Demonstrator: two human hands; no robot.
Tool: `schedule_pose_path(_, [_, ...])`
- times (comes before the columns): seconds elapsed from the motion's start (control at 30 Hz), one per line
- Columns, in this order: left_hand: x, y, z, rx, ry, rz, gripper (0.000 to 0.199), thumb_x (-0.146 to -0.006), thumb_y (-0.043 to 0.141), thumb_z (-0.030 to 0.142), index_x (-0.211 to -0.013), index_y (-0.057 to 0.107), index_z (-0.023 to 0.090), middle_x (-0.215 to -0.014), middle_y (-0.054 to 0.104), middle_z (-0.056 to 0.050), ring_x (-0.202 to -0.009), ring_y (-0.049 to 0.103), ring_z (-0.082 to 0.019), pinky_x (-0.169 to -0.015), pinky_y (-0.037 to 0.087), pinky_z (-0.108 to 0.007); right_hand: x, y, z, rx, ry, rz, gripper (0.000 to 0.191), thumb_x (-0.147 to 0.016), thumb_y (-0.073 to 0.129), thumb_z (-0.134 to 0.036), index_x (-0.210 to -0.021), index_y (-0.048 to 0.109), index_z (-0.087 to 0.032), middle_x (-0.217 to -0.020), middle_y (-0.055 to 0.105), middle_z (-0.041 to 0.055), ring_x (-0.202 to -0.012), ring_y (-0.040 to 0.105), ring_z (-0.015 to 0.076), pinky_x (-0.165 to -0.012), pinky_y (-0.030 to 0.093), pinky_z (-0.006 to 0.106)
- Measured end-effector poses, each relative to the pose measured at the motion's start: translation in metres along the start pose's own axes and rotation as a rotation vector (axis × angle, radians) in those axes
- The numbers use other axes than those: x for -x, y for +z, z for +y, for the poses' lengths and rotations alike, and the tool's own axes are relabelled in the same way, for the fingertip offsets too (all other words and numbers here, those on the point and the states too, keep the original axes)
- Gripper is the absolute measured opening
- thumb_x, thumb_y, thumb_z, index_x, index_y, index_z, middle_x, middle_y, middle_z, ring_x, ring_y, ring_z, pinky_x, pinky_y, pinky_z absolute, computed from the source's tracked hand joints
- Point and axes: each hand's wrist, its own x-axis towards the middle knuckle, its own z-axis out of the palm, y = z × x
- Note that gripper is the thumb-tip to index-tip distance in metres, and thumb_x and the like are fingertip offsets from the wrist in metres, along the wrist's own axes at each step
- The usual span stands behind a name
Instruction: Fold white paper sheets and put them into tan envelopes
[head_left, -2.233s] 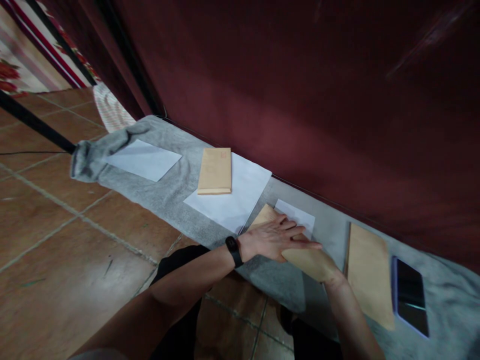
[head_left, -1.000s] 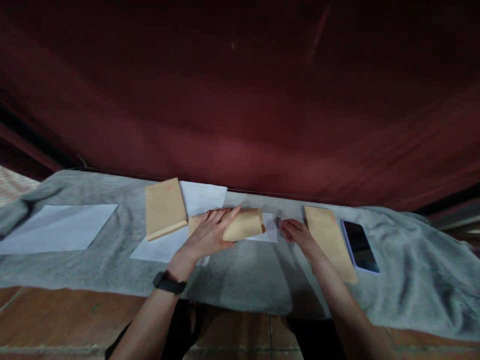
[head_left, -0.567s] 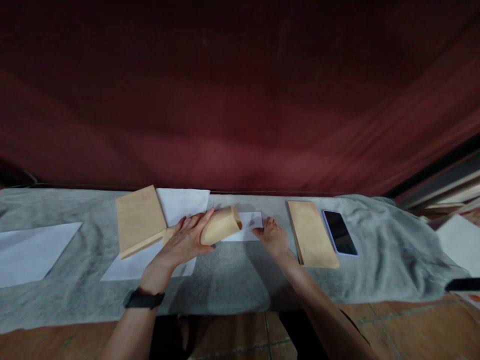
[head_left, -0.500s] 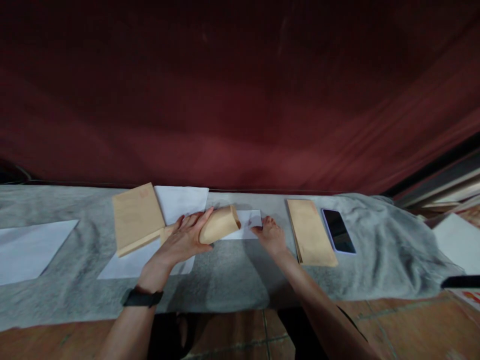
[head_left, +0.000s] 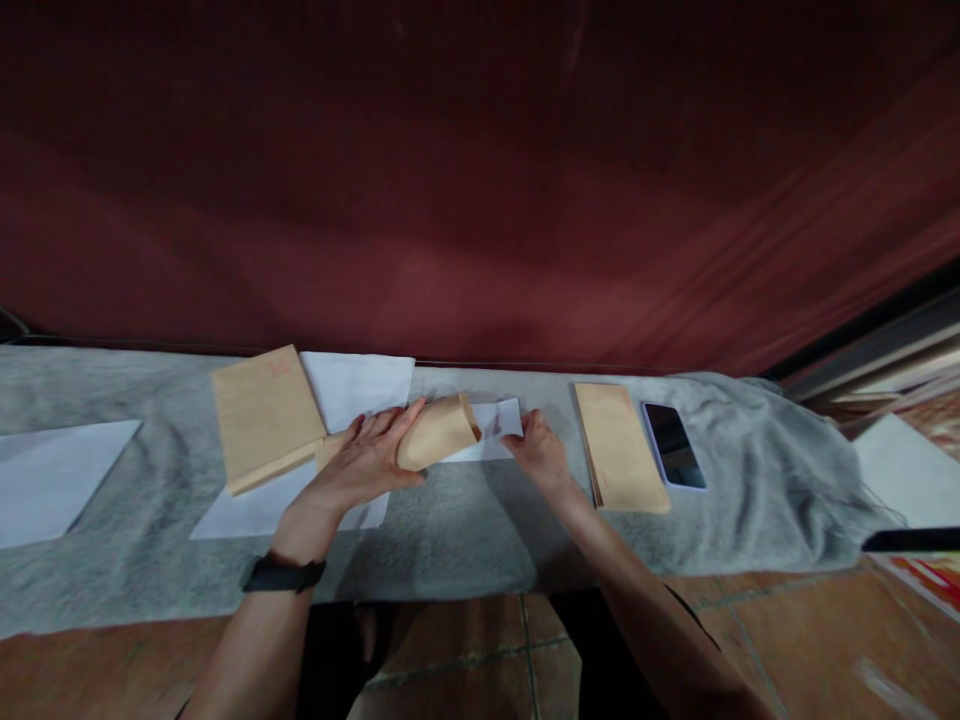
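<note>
A brown paper envelope [head_left: 439, 432] lies under my left hand [head_left: 367, 455], its mouth bulging open towards the right. My left thumb and fingers press on it from both sides. At that mouth is a white folded paper [head_left: 504, 418], partly hidden behind the envelope. My right hand [head_left: 541, 450] pinches the paper's right end, which curls up slightly off the cloth. How far the paper reaches into the envelope I cannot tell.
A grey cloth [head_left: 465, 545] covers the bench. Left are another envelope [head_left: 266, 410] with its flap open and white sheets [head_left: 364, 385], plus one more sheet [head_left: 56, 480]. Right are stacked envelopes [head_left: 622, 450] and a phone [head_left: 675, 447]. A dark red surface [head_left: 480, 250] rises behind.
My right hand now pinches the folded paper's right end, which has lifted a little. My left hand stays on the envelope. The whole view has shifted slightly.
</note>
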Motion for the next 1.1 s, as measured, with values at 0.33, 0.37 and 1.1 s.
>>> schedule_pose_path(0.33, [-0.003,0.010,-0.011,0.050,0.019,0.031,0.113,-0.073,0.077,0.045,-0.164,0.011,0.031,-0.154,0.044,-0.014,-0.144,0.040,-0.036,-0.121,0.022,-0.058,-0.021,-0.003,0.023,-0.466,0.031,0.019,0.012,-0.084,0.059,-0.025,-0.073,0.056,-0.023,-0.061,0.058,-0.0030,-0.057,0.062,0.0160,-0.056,0.046,0.025])
schedule_pose_path(0.37, [-0.003,0.010,-0.011,0.050,0.022,0.033,0.113,-0.073,0.076,0.045,-0.164,0.010,0.031,-0.153,0.045,-0.013,-0.144,0.040,-0.036,-0.121,0.022,-0.058,-0.024,-0.006,0.026,-0.506,0.044,0.041,0.013,-0.085,0.057,-0.027,-0.073,0.054,-0.023,-0.059,0.055,-0.0039,-0.053,0.059,0.0152,-0.052,0.046,0.025])
schedule_pose_path(1.1, [-0.009,0.019,-0.010,0.022,0.051,0.096,0.118,-0.072,0.078,0.043,-0.164,0.005,0.032,-0.153,0.044,-0.014,-0.145,0.037,-0.037,-0.123,0.012,-0.064,-0.034,-0.024,0.055,-0.740,-0.138,-0.126,0.024,-0.078,0.057,-0.045,-0.076,0.061,-0.021,-0.061,0.059,-0.0026,-0.053,0.056,0.0138,-0.048,0.050,0.024])
